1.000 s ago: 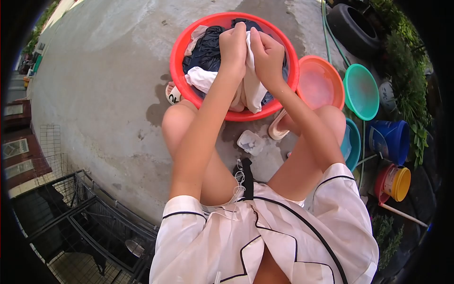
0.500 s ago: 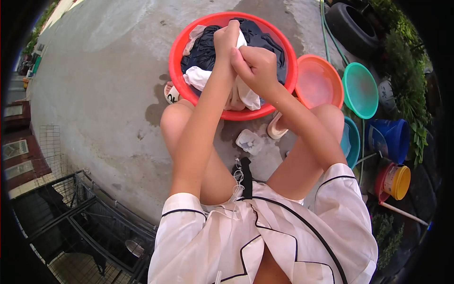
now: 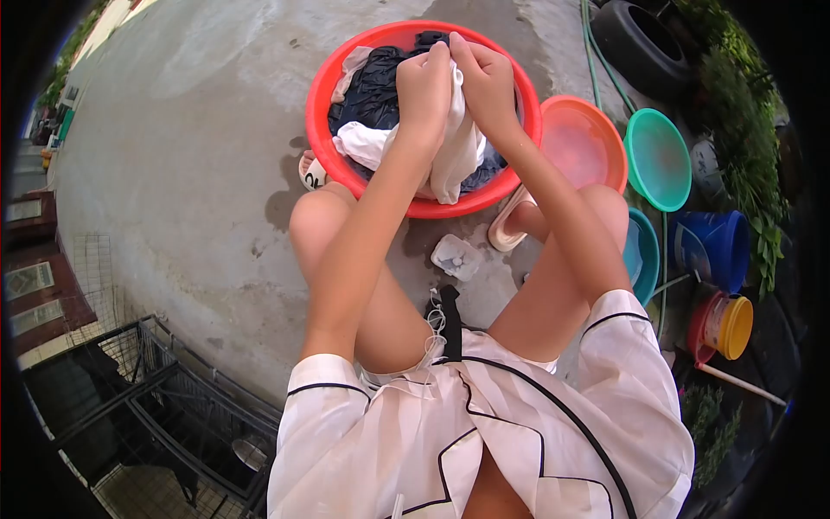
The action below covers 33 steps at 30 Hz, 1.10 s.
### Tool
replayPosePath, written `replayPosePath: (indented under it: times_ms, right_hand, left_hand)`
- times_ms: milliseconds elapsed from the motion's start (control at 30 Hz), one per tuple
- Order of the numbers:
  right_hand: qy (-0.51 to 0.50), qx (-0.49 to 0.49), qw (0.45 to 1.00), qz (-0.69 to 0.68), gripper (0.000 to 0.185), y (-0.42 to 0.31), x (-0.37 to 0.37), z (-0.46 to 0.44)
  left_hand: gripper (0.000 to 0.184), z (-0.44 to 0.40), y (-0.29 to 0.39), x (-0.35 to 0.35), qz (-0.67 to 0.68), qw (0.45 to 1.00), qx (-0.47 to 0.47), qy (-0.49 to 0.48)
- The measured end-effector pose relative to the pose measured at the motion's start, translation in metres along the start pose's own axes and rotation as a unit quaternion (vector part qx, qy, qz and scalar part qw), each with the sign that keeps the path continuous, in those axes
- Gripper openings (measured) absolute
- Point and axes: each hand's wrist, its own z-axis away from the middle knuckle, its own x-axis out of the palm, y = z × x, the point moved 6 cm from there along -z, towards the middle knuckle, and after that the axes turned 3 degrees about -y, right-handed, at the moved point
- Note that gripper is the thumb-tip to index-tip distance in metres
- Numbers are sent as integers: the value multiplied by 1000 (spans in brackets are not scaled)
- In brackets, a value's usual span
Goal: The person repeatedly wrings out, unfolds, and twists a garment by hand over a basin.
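Both my hands are raised together over a large red basin (image 3: 318, 112). My left hand (image 3: 424, 91) and my right hand (image 3: 486, 82) are closed on a white garment (image 3: 454, 160), which hangs between and below them into the basin. What kind of garment it is, I cannot tell. Dark wet clothes (image 3: 367, 91) lie in the basin, with another white cloth (image 3: 361, 144) at its near left and a pale piece at the far left. The fingertips are partly hidden behind the knuckles.
Right of the red basin stand an orange basin (image 3: 584, 143), a green basin (image 3: 660, 164) and a teal basin (image 3: 641, 255). Farther right are a blue bucket (image 3: 718, 251), a yellow bucket (image 3: 735, 329) and a tire (image 3: 640, 52). A small clear container (image 3: 456, 258) sits between my feet.
My hands have gone from one crossed close against the other to side by side, both at the top of the white garment. More of the cloth now hangs below them.
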Motion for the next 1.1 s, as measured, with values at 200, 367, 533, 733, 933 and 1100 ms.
replayPosePath:
  times_ms: [200,367,533,733,933,1100]
  right_hand:
    - [4,-113,986,121,39,-26,14,33]
    - [8,-57,997,50,37,-4,0,2]
    - [49,-33,997,56,36,-6,5,12]
    - [2,-36,999,18,38,-9,8,6]
    - [10,-60,997,54,38,-19,17,25]
    - [-16,-31,999,20,36,-16,17,13]
  left_hand:
    - [31,-11,0,-9,139,990,-16,11]
    - [31,3,1,4,57,998,-9,-2]
    - [23,-8,-9,-6,107,994,-10,-15]
    - [30,-10,0,-3,79,997,6,17]
    - [33,-18,-2,-11,124,992,-18,23]
    - [31,-13,3,-9,94,995,-5,13]
